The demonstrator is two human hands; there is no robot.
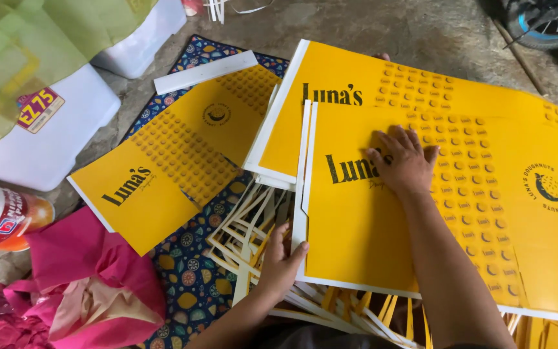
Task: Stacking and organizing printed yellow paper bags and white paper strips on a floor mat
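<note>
A large yellow printed cardboard sheet [485,213] with a white border lies on top of a stack of similar sheets. My right hand [403,161] presses flat on its upper middle, fingers spread. My left hand [280,262] grips the sheet's white left edge strip near the bottom corner, thumb on top. A second yellow sheet [356,84] lies underneath, sticking out toward the far side. Below both lies a heap of white and yellow cardboard trim strips [247,232].
Another yellow sheet [175,155] rests at the left on a patterned dark blue mat [188,278], with a loose white strip [205,72] above it. Pink cloth [92,284], a white box [46,136], a tin can [1,216] and a wheel [544,26] surround the spot.
</note>
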